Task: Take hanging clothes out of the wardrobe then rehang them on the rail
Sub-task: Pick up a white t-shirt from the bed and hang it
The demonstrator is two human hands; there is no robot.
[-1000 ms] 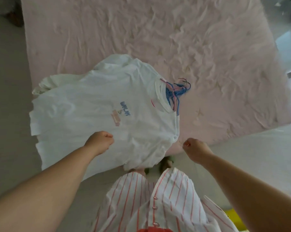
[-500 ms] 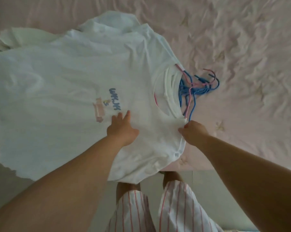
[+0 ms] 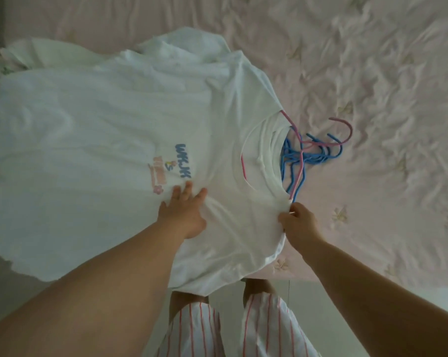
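A stack of white T-shirts (image 3: 109, 140) lies on the pink bed (image 3: 372, 73), the top one bearing blue lettering and a pink print. Their pink and blue hangers (image 3: 313, 150) stick out of the necklines to the right, hooks resting on the sheet. My left hand (image 3: 184, 212) presses flat on the top shirt's chest, just below the print, fingers straight. At the near shoulder my right hand (image 3: 298, 224) pinches the shirt's fabric, right beside the lower end of the hangers.
The wrinkled pink sheet stretches away to the right and behind the shirts. The near bed edge (image 3: 320, 276) runs just in front of my legs in striped shorts (image 3: 243, 328). Grey floor (image 3: 1, 269) shows at the left.
I have leaned in over the bed. My left hand went from a fist at the shirt's hem to flat on the chest. My right hand reached the shoulder and took hold of the fabric.
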